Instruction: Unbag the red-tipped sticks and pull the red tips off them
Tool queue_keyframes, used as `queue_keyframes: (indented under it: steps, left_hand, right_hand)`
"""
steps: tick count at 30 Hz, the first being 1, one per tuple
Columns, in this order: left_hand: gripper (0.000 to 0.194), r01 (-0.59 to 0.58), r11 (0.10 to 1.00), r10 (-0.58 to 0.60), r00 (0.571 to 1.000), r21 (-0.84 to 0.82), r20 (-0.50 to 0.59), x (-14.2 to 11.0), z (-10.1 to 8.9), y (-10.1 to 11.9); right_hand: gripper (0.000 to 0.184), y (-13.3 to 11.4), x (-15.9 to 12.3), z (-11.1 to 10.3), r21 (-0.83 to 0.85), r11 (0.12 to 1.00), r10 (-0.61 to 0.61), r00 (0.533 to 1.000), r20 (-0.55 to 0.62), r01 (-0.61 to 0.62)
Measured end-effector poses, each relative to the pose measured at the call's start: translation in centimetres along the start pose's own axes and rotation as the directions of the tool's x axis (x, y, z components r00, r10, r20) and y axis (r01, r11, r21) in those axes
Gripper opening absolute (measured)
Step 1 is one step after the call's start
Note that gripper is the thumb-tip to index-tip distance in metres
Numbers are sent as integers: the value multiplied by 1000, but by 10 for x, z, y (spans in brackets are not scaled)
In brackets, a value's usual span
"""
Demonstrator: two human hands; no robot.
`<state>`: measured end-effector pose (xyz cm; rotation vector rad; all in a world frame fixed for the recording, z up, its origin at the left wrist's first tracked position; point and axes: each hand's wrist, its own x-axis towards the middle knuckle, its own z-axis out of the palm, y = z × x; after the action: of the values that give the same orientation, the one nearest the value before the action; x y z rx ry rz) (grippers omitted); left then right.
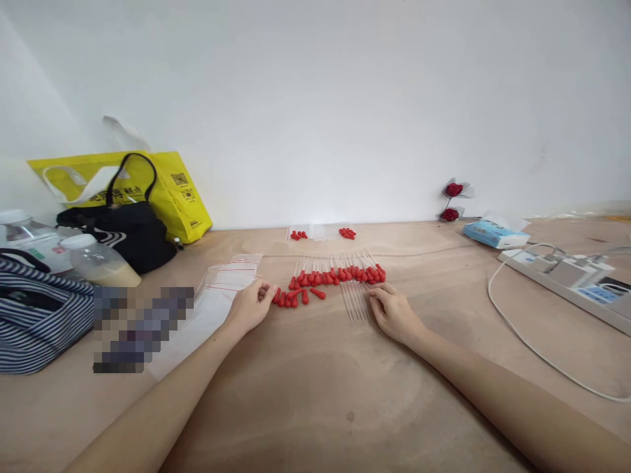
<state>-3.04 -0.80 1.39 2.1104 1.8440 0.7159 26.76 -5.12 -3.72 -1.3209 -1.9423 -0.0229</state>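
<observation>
The dropper row [338, 276] lies across the worktop [315, 394], its glassy stems pointing away from the person and its red bulb ends facing near. Loose bulbs [305, 297] lie at the row's near left, some bunched together, one apart from the bunch. Bare tubes [355, 305], side by side, lie at the row's near right.

The left hand [251, 307] is left of the row, fingers curled and thumb close to the fingertips, right at the outermost loose bulb; whether it grips that bulb I cannot tell. The right hand [391, 310] is just right of the bare tubes, fingers bent, tips beside them; whether one is pinched there is too small to make out. The two hands are well apart, the loose bulbs and bare tubes between them.

Left of the row, clear bags [204, 315] with red seal lines lie flat, partly under the left forearm. Beyond the row, near the wall, clear packets [323, 231] show red bulbs in two clusters.

Farther left of the row, a capped bottle [118, 270] leans over, partly filled with pale liquid. Around it are a clear jug [22, 231], a striped bag [46, 328], a black bag [142, 230] and a yellow bag [190, 197], their contents indistinct or hidden. Well right of the row, a blue pack [493, 233] has white tissue rising from its top.
</observation>
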Motion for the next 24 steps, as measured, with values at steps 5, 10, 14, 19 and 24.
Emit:
queue_keyframes:
  steps: [5,10,14,19,24]
  left_hand:
    - [22,-50,995,53,998,90,-31,4,0,-3]
    - [23,24,990,-26,1000,137,13,16,1,6]
    - [27,90,975,-104,993,204,56,34,5,16]
    - [37,146,956,-198,961,254,193,52,11,30]
    - [28,187,923,-267,941,335,209,60,13,42]
  right_hand:
    - [23,-2,0,2,21,1000,-18,1000,8,18]
    - [22,-2,0,1,34,998,-45,999,-6,45]
    - [20,-1,1,0,63,998,-26,998,-56,30]
    - [17,3,3,-3,80,997,2,995,-98,6]
    - [16,6,4,-5,59,998,1,986,-166,9]
